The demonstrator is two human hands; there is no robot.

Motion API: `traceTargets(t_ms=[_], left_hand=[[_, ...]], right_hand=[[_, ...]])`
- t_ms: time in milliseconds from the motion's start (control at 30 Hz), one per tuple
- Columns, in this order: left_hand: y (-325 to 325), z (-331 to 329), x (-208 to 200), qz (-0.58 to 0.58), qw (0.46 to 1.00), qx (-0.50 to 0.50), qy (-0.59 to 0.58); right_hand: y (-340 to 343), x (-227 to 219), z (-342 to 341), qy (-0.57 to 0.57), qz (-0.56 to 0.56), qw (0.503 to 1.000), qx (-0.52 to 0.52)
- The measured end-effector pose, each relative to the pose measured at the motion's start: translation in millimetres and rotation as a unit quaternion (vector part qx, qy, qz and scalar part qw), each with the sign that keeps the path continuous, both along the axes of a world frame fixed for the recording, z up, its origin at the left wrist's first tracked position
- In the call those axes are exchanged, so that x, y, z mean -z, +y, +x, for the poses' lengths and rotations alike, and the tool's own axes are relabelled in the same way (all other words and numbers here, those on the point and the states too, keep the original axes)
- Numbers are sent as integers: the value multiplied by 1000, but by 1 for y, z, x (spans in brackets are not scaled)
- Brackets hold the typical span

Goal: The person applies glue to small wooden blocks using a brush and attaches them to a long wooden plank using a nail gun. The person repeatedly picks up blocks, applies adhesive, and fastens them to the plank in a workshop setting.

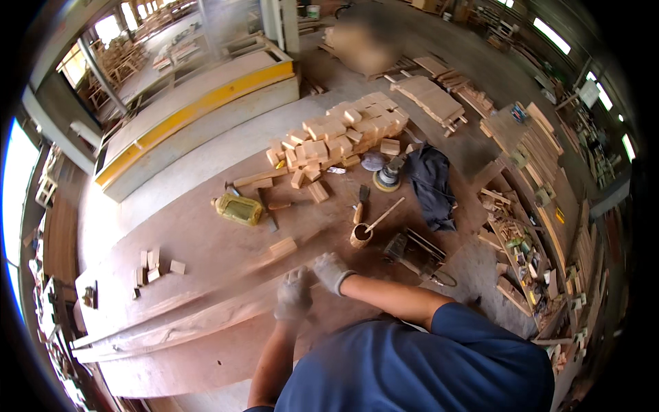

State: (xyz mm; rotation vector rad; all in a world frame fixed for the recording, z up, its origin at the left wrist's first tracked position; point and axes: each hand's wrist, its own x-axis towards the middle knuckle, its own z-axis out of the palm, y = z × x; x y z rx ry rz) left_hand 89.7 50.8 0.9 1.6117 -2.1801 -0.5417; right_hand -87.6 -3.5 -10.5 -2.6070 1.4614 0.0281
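A long pale wooden beam lies across the workbench, running from the lower left up to my hands. My left hand, in a grey work glove, is closed with its fingers curled over the beam near its right end. Just right of it, my right hand, gloved alike, is also closed around the beam's end; its fingertips are partly hidden. A thinner strip lies along the beam's far side. Beyond the hands sits a small wood block.
The brown workbench carries a pile of wood blocks, a yellow liquid bottle, a hammer, a brush, a pot with a stick, a sander, a belt-sander-like power tool and dark cloth.
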Motion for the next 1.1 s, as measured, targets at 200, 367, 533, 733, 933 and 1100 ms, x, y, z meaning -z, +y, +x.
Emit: traceTargets(t_ms=[200,367,533,733,933,1100], left_hand=[[59,38,-28,-38,986,-147,67],[116,87,-16,-73,859,-481,161],[179,142,37,-62,635,-720,273],[208,217,59,4,355,-592,724],[205,293,59,-35,255,-579,774],[224,312,57,-49,247,-593,765]], right_hand=[[-11,43,-16,-111,37,992,-44],[31,-12,-24,-15,80,995,-61],[68,-18,-67,-8,93,993,-71],[100,-29,-175,-14,103,995,-13],[152,-69,-236,106,120,982,100],[196,-52,-281,86,96,983,127]])
